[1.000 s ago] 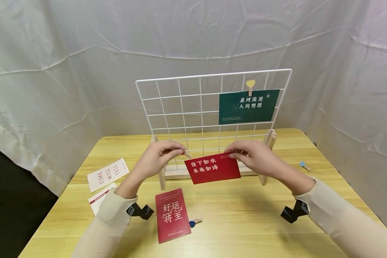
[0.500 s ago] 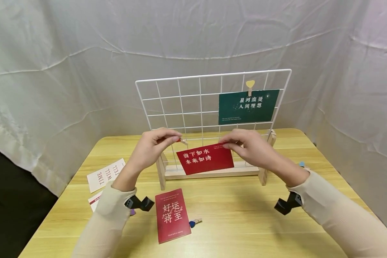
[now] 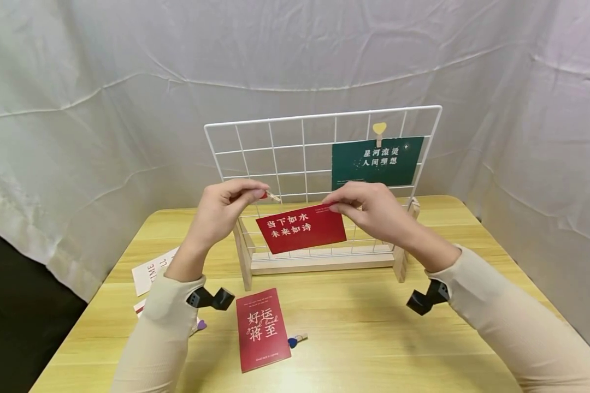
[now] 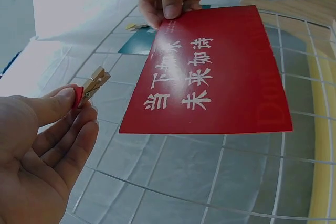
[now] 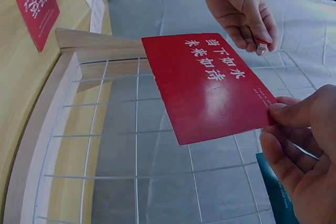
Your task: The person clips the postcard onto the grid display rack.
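Seemingly positioning the red card mid-frame before the white grid, pinching its upper-right corner in the right hand and a clip in the left hand, likely needing levelling next, then clipping.

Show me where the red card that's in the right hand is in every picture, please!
Head: the red card is just below the middle, in front of the white grid.
Left wrist: the red card is in the upper middle, a bit to the right.
Right wrist: the red card is near the middle.
Shared landmark: the right hand pinches it near one corner.
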`<move>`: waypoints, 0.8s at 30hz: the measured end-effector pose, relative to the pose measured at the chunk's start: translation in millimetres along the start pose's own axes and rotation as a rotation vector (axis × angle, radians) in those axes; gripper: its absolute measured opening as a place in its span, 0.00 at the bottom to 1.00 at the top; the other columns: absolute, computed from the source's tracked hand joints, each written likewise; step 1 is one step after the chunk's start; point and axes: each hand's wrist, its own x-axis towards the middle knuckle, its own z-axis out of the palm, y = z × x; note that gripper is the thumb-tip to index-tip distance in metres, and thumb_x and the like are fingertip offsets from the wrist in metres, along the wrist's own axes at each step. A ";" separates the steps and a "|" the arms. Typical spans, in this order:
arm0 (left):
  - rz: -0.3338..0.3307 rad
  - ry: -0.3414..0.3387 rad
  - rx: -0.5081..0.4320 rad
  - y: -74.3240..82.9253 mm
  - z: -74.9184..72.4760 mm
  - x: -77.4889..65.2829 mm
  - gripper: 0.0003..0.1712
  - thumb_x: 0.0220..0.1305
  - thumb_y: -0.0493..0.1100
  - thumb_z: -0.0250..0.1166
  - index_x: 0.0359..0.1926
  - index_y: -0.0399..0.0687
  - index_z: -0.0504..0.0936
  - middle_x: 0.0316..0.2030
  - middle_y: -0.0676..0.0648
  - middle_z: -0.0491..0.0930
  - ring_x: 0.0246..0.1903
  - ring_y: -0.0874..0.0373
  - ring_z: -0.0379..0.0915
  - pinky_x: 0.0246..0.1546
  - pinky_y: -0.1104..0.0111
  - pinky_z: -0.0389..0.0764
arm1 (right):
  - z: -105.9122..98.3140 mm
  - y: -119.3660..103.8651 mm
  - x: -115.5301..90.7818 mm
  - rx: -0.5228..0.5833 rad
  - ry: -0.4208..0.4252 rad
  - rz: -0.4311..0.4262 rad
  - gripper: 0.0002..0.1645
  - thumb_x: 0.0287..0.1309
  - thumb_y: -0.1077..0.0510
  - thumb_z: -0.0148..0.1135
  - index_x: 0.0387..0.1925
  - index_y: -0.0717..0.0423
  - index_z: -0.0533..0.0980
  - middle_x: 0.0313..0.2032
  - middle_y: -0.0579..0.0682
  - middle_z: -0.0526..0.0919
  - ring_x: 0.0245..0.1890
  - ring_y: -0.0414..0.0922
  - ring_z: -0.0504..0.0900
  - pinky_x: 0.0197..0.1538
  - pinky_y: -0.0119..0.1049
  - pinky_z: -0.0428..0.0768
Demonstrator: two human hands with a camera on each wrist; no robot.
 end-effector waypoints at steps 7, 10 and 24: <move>0.041 0.014 0.055 4.6 -6.0 9.1 0.09 0.62 0.28 0.65 0.42 0.36 0.87 0.39 0.44 0.86 0.39 0.62 0.82 0.45 0.70 0.81 | 1.6 0.0 8.8 -0.008 0.055 -0.034 0.14 0.59 0.63 0.68 0.47 0.52 0.84 0.40 0.43 0.84 0.35 0.38 0.80 0.38 0.34 0.81; 0.059 0.011 0.093 6.5 -9.4 12.4 0.09 0.61 0.28 0.66 0.42 0.37 0.87 0.38 0.45 0.87 0.39 0.61 0.83 0.44 0.71 0.81 | 1.3 0.7 13.3 -0.006 0.082 -0.039 0.13 0.59 0.63 0.68 0.47 0.52 0.85 0.40 0.43 0.84 0.34 0.38 0.80 0.37 0.33 0.81; 0.166 -0.004 0.326 19.0 -21.1 27.1 0.10 0.57 0.31 0.70 0.40 0.44 0.89 0.36 0.50 0.87 0.38 0.60 0.84 0.43 0.71 0.81 | 1.1 -8.9 37.7 0.052 0.135 -0.019 0.13 0.61 0.63 0.66 0.47 0.52 0.85 0.40 0.44 0.86 0.35 0.38 0.81 0.36 0.33 0.80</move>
